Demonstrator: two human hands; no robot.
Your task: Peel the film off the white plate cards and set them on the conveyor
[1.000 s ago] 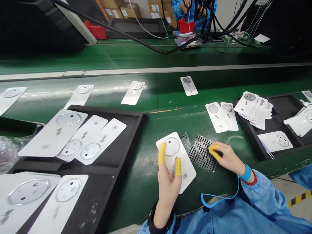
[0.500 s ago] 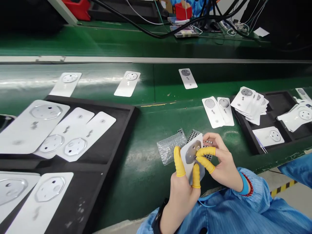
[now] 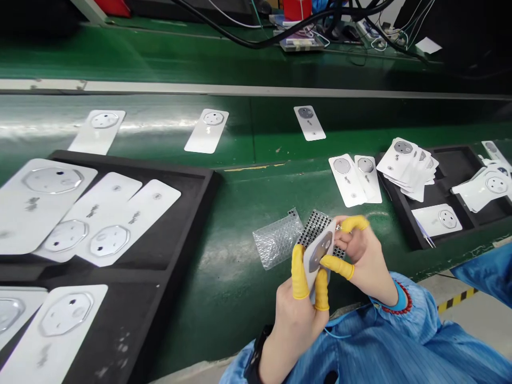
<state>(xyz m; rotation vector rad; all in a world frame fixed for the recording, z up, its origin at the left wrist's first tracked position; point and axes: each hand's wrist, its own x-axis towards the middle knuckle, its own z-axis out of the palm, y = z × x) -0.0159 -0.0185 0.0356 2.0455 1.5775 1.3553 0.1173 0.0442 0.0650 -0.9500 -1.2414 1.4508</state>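
Observation:
In my left hand [image 3: 298,312], with yellow finger cots on thumb and forefinger, a white phone back cover [image 3: 322,246] with a grey round camera area is held tilted by its edges. My right hand [image 3: 367,261] is at the cover's right side, its thumb pressed on the camera area and its other fingers bent at the far edge. The right forefinger, in a yellow cot, is lifted off the cover's face. Behind the cover lies a sheet of small black dots [image 3: 314,225], partly hidden, beside a clear bubble-wrap bag [image 3: 277,242] on the green bench [image 3: 232,288].
Several white covers lie in the black tray [image 3: 176,256] at left. Two covers [image 3: 354,178] rest beside the right-hand tray [image 3: 404,213], which holds a fanned stack [image 3: 404,165] and tweezers [image 3: 424,234]. Three covers lie farther back. A blue sleeve [image 3: 488,274] shows at right.
My right forefinger has come off the camera area and moved up, while the thumb stays on the cover. The cover has turned a little more edge-on. The view has shifted slightly.

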